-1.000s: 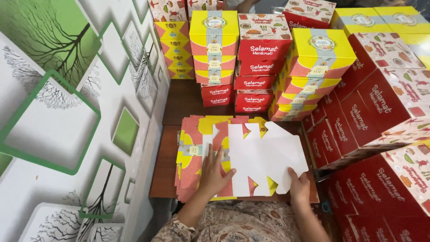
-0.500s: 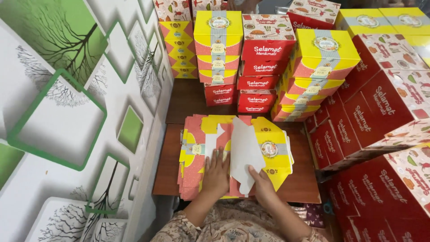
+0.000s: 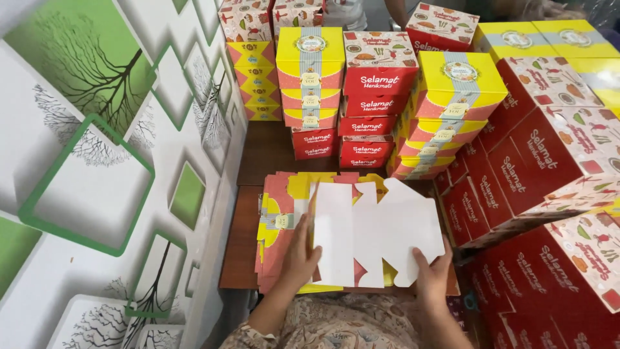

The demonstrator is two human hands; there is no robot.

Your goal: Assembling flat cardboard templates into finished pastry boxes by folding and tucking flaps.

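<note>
My left hand (image 3: 300,249) and right hand (image 3: 431,274) are on a flat box blank (image 3: 378,236): thin cardboard, plain white, matt on the upturned side. Under it, the stack of unfolded blanks (image 3: 278,223) is printed card, yellow and red, with a slight sheen. The folded yellow boxes (image 3: 310,71) and red boxes (image 3: 371,84) look like smooth, semi-gloss card. The table (image 3: 242,239) is dark brown wood, dull finish. My sleeves (image 3: 349,326) are patterned cloth, soft, matt. The wall panel (image 3: 97,161) has a glossy printed surface.
</note>
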